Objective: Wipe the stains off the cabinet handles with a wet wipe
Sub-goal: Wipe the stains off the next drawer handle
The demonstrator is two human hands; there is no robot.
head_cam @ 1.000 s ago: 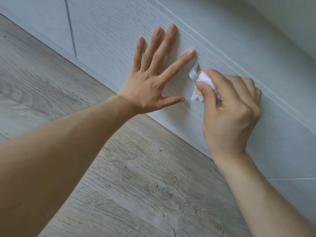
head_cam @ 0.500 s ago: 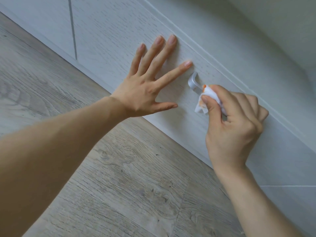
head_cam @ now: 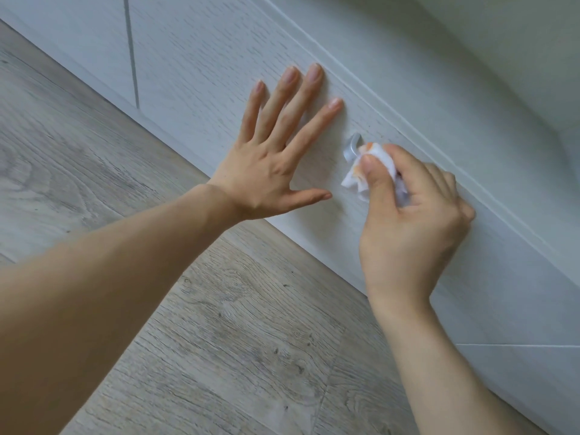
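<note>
A silver metal handle (head_cam: 352,146) sticks out of the pale wood-grain cabinet front (head_cam: 201,58). My right hand (head_cam: 411,221) pinches a crumpled white wet wipe (head_cam: 356,178) with orange smears, pressed against the handle's right part, which it hides. My left hand (head_cam: 270,155) lies flat on the cabinet front to the left of the handle, fingers spread and straight.
A grey wood-plank floor (head_cam: 219,340) runs along the cabinet's base. A vertical seam (head_cam: 131,54) divides two cabinet panels at the upper left. A ledge (head_cam: 408,98) runs diagonally above the handle.
My right hand with the wipe has slid down along the handle, baring more of its upper end. My left hand stays flat on the cabinet front.
</note>
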